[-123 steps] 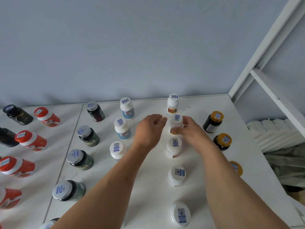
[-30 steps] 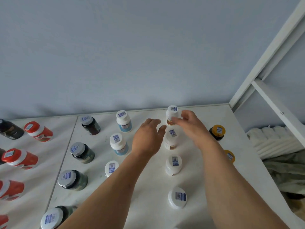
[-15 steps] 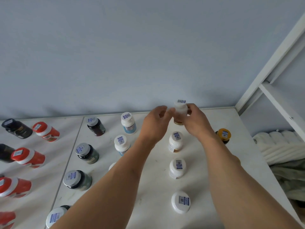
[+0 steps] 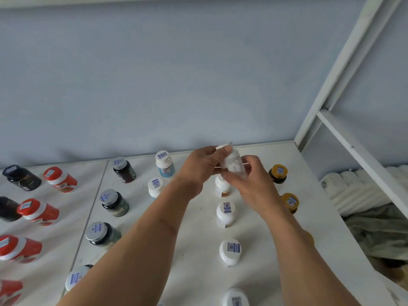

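A small white pill bottle (image 4: 233,162) is lifted off the white table (image 4: 198,272), above the far end of the white-bottle row. My right hand (image 4: 249,182) grips its body from below and the right. My left hand (image 4: 201,168) holds its top end, fingers curled round the white cap (image 4: 224,146), which is tilted to the left. The bottle leans, its printed label facing me. Below it on the table stand more white bottles (image 4: 225,214) in a row running toward me.
Rows of bottles stand on the table: blue-labelled white ones (image 4: 164,164), dark ones with grey lids (image 4: 113,203), orange-lidded dark ones (image 4: 278,174) at the right, red ones (image 4: 59,180) on the left table. A white frame (image 4: 344,133) and bedding (image 4: 362,191) are at the right.
The far white bottle was picked up from the table by my right hand. My left hand then joined it at the cap, and the bottle is now tilted between both hands.
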Available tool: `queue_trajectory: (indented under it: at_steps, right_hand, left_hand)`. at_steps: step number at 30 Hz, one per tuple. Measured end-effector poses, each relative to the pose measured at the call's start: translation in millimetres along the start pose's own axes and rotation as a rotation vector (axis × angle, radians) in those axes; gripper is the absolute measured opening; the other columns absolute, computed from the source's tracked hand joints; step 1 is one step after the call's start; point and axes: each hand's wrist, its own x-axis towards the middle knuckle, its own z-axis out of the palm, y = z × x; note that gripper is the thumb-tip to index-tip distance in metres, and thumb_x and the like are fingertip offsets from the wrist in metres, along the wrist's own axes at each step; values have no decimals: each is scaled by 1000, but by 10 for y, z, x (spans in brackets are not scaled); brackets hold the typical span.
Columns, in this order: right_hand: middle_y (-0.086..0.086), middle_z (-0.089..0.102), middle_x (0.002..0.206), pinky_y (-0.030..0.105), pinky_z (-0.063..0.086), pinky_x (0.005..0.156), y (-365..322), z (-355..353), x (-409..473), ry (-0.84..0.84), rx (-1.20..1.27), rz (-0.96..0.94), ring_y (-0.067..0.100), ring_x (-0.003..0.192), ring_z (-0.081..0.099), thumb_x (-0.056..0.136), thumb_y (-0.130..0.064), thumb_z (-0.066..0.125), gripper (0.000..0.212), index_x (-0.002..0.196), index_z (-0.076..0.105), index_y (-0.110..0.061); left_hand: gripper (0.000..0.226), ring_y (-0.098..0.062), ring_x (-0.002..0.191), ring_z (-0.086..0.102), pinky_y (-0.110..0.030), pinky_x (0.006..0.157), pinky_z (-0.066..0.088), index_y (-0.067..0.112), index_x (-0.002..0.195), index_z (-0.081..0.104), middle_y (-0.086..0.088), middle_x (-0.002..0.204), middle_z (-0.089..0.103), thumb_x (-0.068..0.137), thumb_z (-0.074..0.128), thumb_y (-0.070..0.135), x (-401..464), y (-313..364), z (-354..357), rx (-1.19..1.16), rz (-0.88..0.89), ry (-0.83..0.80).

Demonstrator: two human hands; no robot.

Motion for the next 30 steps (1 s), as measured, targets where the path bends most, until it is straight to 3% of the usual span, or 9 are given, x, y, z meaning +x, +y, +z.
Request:
queue_trajectory:
  at_steps: [2,6,7,11,13,15,22,26,30]
  right_hand:
    - [-9,58,108,11,45,55,10,16,-50,33,-20,-25,0,88,61,83,-46,75,51,120,45,-30]
    - [-6,70,111,35,53,94,46,-55,-92,-62,198,72,7,97,68,94,-49,57,25,114,60,-34]
    - [-6,71,108,36,53,95,48,-60,-95,-62,190,65,6,94,70,93,-50,59,27,114,61,-33]
    - [-12,61,104,9,45,61,-7,-38,-180,-2,58,-26,-13,72,62,88,-40,72,41,120,49,-28]
    - [-12,64,107,15,50,74,-3,-51,-207,-34,92,-12,-9,82,64,88,-50,68,40,119,52,-32]
    - [-11,68,110,32,52,92,28,-68,-189,-59,113,21,1,96,66,82,-64,62,42,115,57,-38]
    - [-14,66,106,7,42,60,31,-52,-194,-68,43,-7,-12,80,62,93,-43,65,31,119,54,-31]
    - [-10,66,111,2,44,58,28,-26,-189,-77,55,-21,-13,81,63,91,-32,69,35,124,57,-27]
    - [-12,71,106,11,46,69,27,-21,-238,-96,75,-14,-7,84,67,91,-32,70,31,121,63,-30]
  left_hand:
    - [40,-30,98,70,-33,88,58,-5,109,68,-22,108,72,94,64,31,-41,10,10,-15,5,1]
    - [40,-27,98,70,-37,94,56,-5,111,68,-19,110,72,95,62,31,-121,65,-3,-51,22,-35]
    - [41,-26,97,70,-36,93,56,-5,111,68,-18,109,72,94,63,32,-140,71,4,-46,23,-30]
    - [38,-30,101,70,-35,92,57,-2,111,69,-22,114,70,93,65,32,-168,61,20,-19,33,-11]
    - [37,-29,101,69,-35,94,56,-1,111,70,-22,115,69,94,64,31,-186,67,4,-23,43,-29]
    - [35,-24,98,69,-33,92,56,0,111,70,-21,115,70,94,64,30,-193,57,-22,-34,43,-46]
    - [35,-23,98,69,-32,92,55,2,109,71,-18,113,72,90,66,31,-201,14,-26,-49,24,-35]
    - [30,-25,100,70,-33,93,55,4,108,71,-16,110,73,91,66,28,-204,8,-42,-16,17,-17]
    - [35,-26,103,70,-33,92,56,4,112,70,-13,111,74,94,62,33,-262,-47,-124,-42,-1,-25]
